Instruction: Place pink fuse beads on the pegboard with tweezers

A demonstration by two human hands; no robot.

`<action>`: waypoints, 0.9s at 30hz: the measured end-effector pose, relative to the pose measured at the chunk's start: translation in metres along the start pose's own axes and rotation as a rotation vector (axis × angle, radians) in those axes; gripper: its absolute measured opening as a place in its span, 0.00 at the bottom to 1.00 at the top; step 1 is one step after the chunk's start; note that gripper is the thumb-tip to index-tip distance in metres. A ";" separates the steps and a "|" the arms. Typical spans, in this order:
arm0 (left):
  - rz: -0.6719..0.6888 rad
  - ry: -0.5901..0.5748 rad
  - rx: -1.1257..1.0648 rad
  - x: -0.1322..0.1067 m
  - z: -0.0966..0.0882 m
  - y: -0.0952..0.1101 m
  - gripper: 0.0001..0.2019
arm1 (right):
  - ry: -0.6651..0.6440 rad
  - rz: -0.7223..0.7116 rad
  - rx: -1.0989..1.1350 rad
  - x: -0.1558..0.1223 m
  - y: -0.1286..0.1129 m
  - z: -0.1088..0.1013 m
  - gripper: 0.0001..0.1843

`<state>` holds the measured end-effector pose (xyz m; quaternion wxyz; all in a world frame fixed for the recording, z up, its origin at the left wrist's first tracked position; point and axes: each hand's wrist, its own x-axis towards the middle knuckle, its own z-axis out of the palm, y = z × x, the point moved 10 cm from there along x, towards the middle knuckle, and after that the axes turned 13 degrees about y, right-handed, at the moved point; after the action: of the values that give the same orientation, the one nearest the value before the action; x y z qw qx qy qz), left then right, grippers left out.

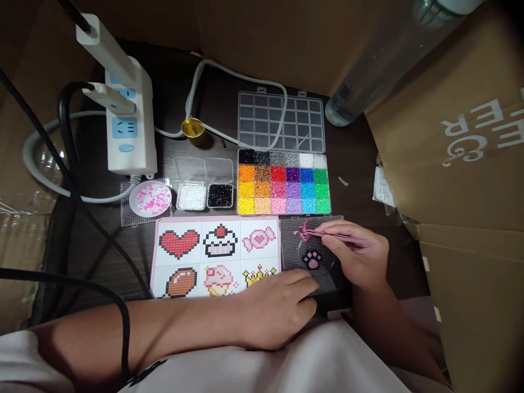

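Note:
In my right hand (pixel 360 254), closed, is a pair of pink tweezers (pixel 347 238), its tips pointing left at a small pink bead figure (pixel 303 231). That figure sits on the upper part of a clear pegboard (pixel 289 256). Below it on the same board is a pink and black bead paw print (pixel 312 260). My left hand (pixel 282 308) grips the board's near edge, fingers on top and thumb lower down; the thumb's contact is partly hidden. Left of the board lies a pattern sheet (pixel 200 256) with pixel pictures, its lower part covered by my left forearm.
Behind the sheet stands an open bead box (pixel 284 183) with many colours. Small boxes of white beads (pixel 192 196) and black beads (pixel 220 195) lie beside a dish of pink and white beads (pixel 150 198). A power strip (pixel 131 120), cables, a gold cup (pixel 193 129), a bottle (pixel 368 71) and cardboard (pixel 462 202) surround them.

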<state>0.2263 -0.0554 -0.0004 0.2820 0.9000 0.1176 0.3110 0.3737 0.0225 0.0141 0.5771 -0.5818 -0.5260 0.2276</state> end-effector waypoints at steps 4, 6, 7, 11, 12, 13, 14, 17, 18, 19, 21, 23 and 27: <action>0.005 -0.006 0.001 0.000 0.001 0.000 0.05 | -0.027 0.063 0.027 0.001 0.007 -0.003 0.14; 0.006 -0.008 0.007 0.000 0.000 0.000 0.05 | -0.042 0.077 0.029 0.002 0.008 -0.004 0.14; 0.007 -0.008 0.009 0.000 0.000 0.000 0.05 | -0.051 0.075 0.026 0.003 0.008 -0.004 0.14; 0.004 -0.019 0.017 0.000 0.001 0.000 0.06 | -0.109 -0.002 0.030 0.008 0.000 0.001 0.17; 0.004 -0.022 0.018 -0.001 0.002 0.000 0.06 | -0.132 -0.027 0.041 0.009 -0.002 0.002 0.18; 0.005 -0.026 0.019 -0.001 0.003 0.000 0.06 | -0.155 -0.047 0.057 0.011 -0.003 0.004 0.18; 0.005 -0.030 0.019 -0.001 0.003 0.000 0.06 | -0.175 -0.062 0.077 0.013 -0.003 0.006 0.19; 0.007 -0.039 0.015 -0.002 0.004 0.000 0.05 | -0.220 -0.081 0.109 0.016 -0.002 0.010 0.19; 0.008 -0.042 0.013 -0.002 0.004 0.000 0.05 | -0.228 -0.086 0.107 0.016 -0.001 0.011 0.19; 0.010 -0.044 0.010 -0.002 0.004 0.000 0.05 | -0.231 -0.092 0.099 0.017 -0.001 0.011 0.18; 0.016 -0.047 0.003 -0.002 0.003 0.000 0.05 | -0.232 -0.101 0.075 0.017 -0.001 0.012 0.16; 0.018 -0.048 -0.003 -0.002 0.004 0.001 0.05 | -0.236 -0.102 0.056 0.016 -0.001 0.013 0.14; 0.007 -0.045 0.000 -0.002 0.005 0.000 0.06 | -0.246 -0.085 0.050 0.015 0.000 0.013 0.14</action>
<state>0.2278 -0.0585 -0.0047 0.2834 0.9071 0.1082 0.2917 0.3672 0.0417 0.0166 0.5319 -0.5121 -0.6109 0.2857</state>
